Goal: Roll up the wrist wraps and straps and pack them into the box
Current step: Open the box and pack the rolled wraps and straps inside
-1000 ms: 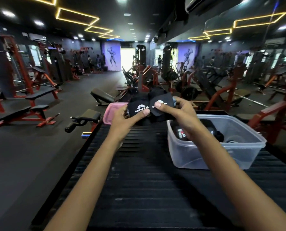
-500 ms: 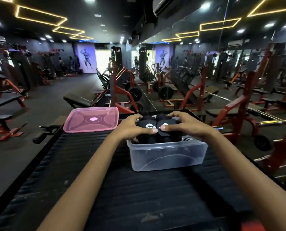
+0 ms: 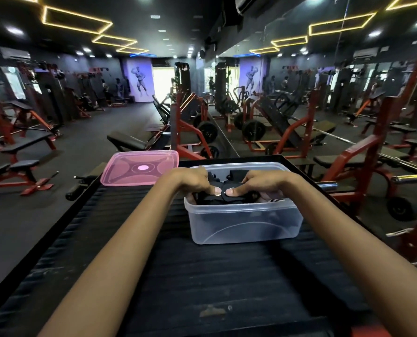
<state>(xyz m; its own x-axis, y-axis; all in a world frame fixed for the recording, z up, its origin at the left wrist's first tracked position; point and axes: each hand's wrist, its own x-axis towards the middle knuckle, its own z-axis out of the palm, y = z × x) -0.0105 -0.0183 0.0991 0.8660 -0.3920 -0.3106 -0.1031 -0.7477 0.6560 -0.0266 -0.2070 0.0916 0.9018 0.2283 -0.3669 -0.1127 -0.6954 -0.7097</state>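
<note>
Both hands reach into the clear box (image 3: pixel 244 224): the left hand (image 3: pixel 193 182) and right hand (image 3: pixel 261 184) grip the black rolled wraps (image 3: pixel 223 197), thumbs pressing side by side on top. The bundle sits directly beneath them, equally near each, below the rim, its long axis running left to right.

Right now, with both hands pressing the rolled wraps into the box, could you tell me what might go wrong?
1. The black rolled wraps sit near the rim of the clear box; they may spring loose once the thumbs lift.
2. The pink lid overhangs the platform's edge and could get knocked off.
</note>
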